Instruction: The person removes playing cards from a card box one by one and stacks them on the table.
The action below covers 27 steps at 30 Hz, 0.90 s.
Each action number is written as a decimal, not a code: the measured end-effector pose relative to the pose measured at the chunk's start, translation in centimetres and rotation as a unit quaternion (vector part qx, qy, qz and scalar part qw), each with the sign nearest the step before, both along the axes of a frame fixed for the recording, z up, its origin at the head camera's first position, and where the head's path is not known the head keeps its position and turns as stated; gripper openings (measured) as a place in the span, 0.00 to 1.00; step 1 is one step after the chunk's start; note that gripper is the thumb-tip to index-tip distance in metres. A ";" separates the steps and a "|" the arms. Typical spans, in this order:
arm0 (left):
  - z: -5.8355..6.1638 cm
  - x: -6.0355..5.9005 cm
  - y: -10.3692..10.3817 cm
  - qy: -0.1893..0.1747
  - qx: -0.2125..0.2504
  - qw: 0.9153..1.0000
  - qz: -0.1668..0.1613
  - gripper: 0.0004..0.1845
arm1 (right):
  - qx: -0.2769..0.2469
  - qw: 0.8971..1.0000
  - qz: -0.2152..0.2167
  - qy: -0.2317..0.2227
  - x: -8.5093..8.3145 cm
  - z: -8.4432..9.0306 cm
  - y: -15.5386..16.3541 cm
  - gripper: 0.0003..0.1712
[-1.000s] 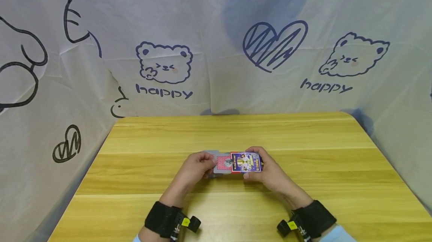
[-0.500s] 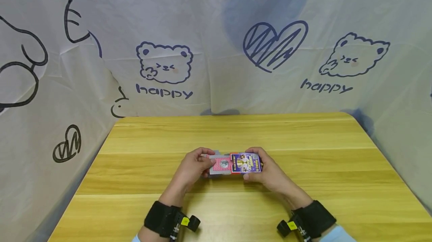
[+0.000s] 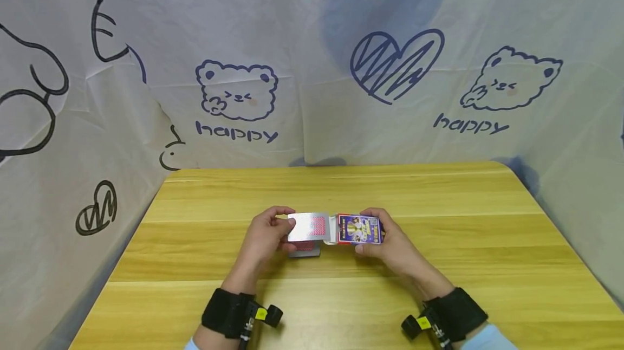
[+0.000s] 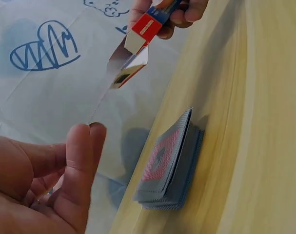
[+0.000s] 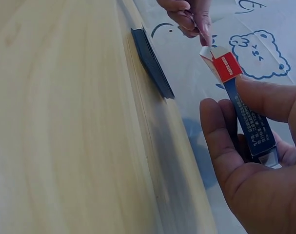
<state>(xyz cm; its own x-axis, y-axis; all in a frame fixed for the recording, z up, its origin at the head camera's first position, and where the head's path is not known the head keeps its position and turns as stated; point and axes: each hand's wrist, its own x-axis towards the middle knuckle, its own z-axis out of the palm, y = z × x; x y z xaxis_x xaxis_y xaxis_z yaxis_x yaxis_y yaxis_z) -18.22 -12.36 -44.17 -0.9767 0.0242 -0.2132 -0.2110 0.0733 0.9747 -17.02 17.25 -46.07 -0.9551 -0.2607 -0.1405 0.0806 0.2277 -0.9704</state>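
Observation:
My left hand [image 3: 263, 237] pinches a glossy, red-patterned playing card [image 3: 308, 227] by its left end, between thumb and fingers. Edge-on in the left wrist view it looks very thin, so whether it is one card or more I cannot tell. A blue and red card box [image 3: 361, 229] is held by my right hand [image 3: 391, 239], raised off the table, its flap end facing the card. The white inner flap [image 4: 132, 68] stands open. Below the left hand a deck of playing cards [image 4: 162, 163] lies on the table, top card slightly lifted at one corner.
The wooden table [image 3: 439, 198] spreads around both hands. Behind it and at the sides hangs a white cloth [image 3: 312, 84] with drawn hearts and bears. Each wrist wears a black strap [image 3: 226, 312] with a small camera.
The left hand has moved left and up, and the card has come away from the box mouth. The deck below is now more exposed. The right hand and box have shifted slightly right.

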 end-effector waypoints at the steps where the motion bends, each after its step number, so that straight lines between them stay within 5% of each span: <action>1: 0.0 -0.1 -0.1 -0.004 0.005 1.000 0.007 0.15 | -0.005 1.000 -0.002 0.000 0.0 0.0 0.0 0.47; 12: 0.2 -0.9 -1.6 -0.005 0.003 0.999 0.033 0.29 | -0.025 1.000 -0.011 -0.001 -0.1 0.2 0.2 0.47; 19: -0.2 -1.1 -1.8 -0.007 0.011 0.999 0.049 0.15 | -0.006 1.000 -0.016 -0.005 -0.2 0.1 0.2 0.45; 27: -0.5 -1.0 -1.2 0.005 -0.058 0.998 0.026 0.14 | -0.011 1.000 -0.008 0.004 -0.1 0.1 0.2 0.47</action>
<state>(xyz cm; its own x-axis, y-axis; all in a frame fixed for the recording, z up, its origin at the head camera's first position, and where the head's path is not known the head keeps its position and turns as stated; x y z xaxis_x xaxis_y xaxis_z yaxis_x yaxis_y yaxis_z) -19.27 -13.55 -44.65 -0.9781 -0.0520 -0.2013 -0.2074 0.1757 0.9623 -17.16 17.44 -45.93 -0.9604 -0.2483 -0.1261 0.0754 0.2041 -0.9760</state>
